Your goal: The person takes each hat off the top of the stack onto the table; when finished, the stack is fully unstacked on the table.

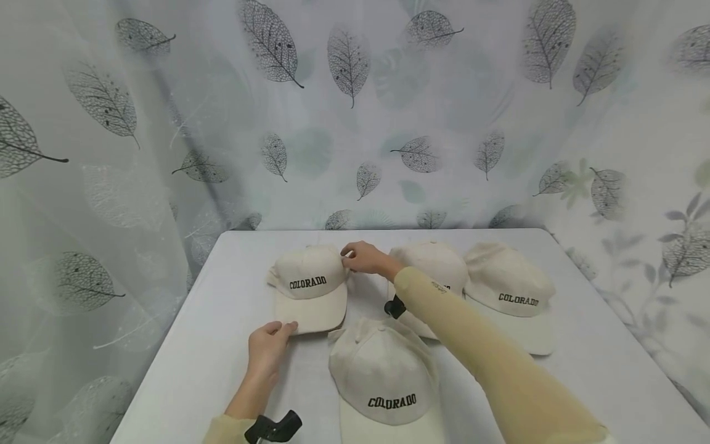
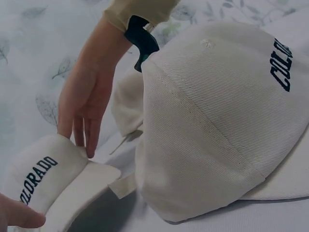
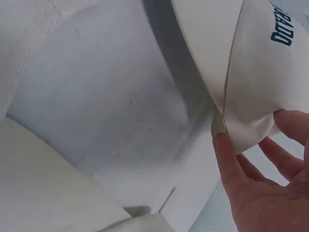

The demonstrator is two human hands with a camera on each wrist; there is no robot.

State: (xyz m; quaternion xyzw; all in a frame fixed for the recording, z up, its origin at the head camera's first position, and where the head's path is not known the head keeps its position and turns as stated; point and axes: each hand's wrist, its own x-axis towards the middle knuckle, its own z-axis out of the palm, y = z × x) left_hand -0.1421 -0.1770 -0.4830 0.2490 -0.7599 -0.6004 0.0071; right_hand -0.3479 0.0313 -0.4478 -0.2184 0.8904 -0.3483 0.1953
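Note:
A cream baseball cap (image 1: 306,264) with dark COLORADO lettering lies at the back left of the white table. At its brim's front left corner, my left hand (image 1: 265,350) pinches the edge, thumb on top; the left wrist view shows that thumb (image 2: 24,215) on the brim. My right hand (image 1: 365,258) reaches across to the right side of the same cap. Seen from the right wrist, thumb and fingers (image 3: 229,159) pinch the fabric of the crown (image 3: 263,92) near where it meets the brim.
Another COLORADO cap (image 1: 383,370) sits at the front middle, close to my left hand. A third cap (image 1: 429,259) is partly hidden under my right forearm, with one more cap (image 1: 510,277) beside it. A leaf-print curtain (image 1: 355,123) hangs behind the table (image 1: 222,296).

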